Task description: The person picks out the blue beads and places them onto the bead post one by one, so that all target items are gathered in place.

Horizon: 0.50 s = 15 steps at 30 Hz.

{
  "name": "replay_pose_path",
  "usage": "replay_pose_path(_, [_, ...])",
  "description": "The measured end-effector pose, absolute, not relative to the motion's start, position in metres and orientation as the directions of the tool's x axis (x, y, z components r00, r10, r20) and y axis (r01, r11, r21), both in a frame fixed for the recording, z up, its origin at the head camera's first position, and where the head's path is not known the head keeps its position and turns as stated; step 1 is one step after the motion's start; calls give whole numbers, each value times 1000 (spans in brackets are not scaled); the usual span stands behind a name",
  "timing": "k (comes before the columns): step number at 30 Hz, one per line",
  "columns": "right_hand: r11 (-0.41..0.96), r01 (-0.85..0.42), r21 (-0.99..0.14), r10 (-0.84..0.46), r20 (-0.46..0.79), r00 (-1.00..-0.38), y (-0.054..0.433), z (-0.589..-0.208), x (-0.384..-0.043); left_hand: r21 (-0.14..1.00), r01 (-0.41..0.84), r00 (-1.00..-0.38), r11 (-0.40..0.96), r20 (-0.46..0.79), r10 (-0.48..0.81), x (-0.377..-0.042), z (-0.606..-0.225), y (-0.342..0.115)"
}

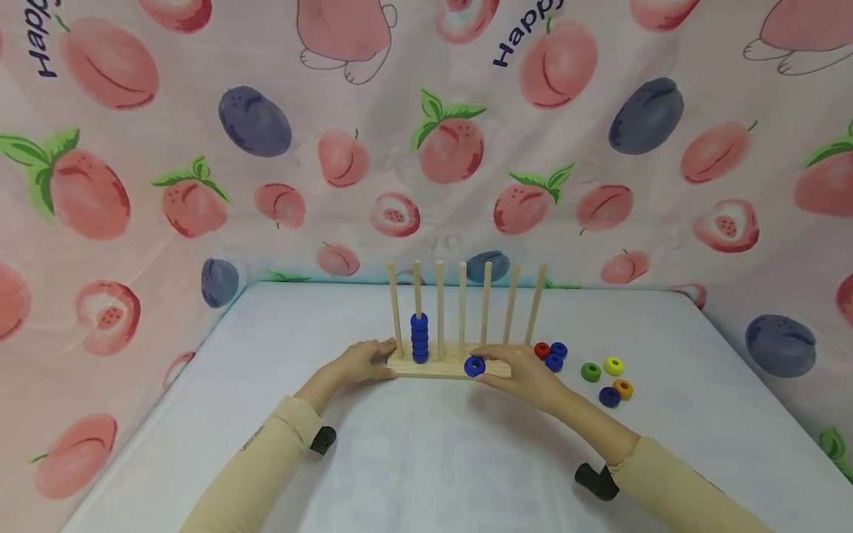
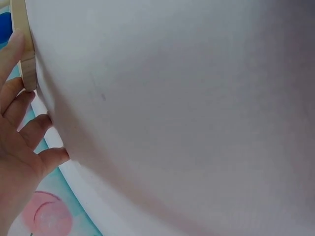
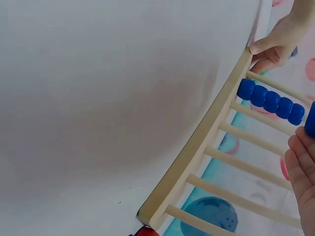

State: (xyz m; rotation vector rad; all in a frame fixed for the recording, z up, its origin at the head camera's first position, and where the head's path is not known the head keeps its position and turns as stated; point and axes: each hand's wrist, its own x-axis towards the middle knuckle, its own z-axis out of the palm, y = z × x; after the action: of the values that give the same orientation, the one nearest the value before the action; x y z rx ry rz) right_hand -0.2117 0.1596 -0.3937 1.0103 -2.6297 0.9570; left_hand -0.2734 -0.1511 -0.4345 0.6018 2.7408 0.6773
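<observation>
A wooden peg rack [image 1: 433, 368] with a row of upright pegs stands on the table, and its second peg from the left carries a stack of blue beads [image 1: 420, 340]. My left hand [image 1: 360, 361] grips the rack's left end, thumb along the front of the base [image 2: 22, 34] and other fingers around the end. In front of the rack, my right hand [image 1: 526, 376] pinches a loose blue bead [image 1: 477, 372] between thumb and fingers, its hole facing the head camera. The right wrist view shows only part of that bead [image 3: 310, 122], at the right edge.
Right of the rack lie a red bead [image 1: 542, 351] and two blue beads [image 1: 554, 362] close together. Farther right are a green bead [image 1: 590, 371], a yellow bead [image 1: 614, 366], an orange bead [image 1: 623, 389] and a dark blue bead [image 1: 609, 397]. A fruit-print curtain [image 1: 413, 170] hangs behind.
</observation>
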Motion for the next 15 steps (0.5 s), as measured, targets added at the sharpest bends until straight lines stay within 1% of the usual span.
replay_pose_path(7, [566, -667, -485, -532, 403, -744, 151, -390, -211, 486, 326, -884, 811, -148, 444, -275, -435, -150])
replay_pose_path(12, [596, -690, -410, -514, 466, -720, 144, -389, -211, 497, 326, -886, 804, -136, 443, -274, -434, -151])
replay_pose_path(15, [591, -702, -398, -508, 492, -707, 140, -387, -213, 490, 331, -884, 806, -137, 446, -274, -435, -150])
